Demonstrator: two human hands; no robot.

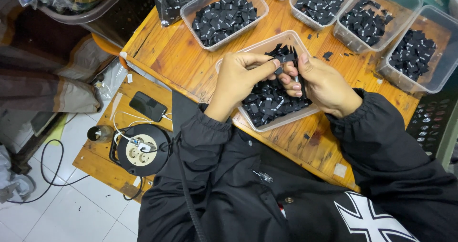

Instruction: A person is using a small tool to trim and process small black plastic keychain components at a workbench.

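My left hand [237,77] and right hand [320,82] pinch small black labels [285,58] (print unreadable); the clear tub [267,45] beneath is half hidden by my fingers.

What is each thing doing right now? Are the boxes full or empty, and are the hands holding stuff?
Left hand: pinching a small black label.
Right hand: gripping a thin stack of labels.
Nearest clear tub: lidless, partly filled with labels.
Other tubs: lidless, holding labels.
Phone: screen dark.
Cable reel: one plug inserted.

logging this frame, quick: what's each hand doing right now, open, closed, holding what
Left hand: closed, pinching a small black label over the clear tub.
Right hand: closed on a thin stack of black labels.
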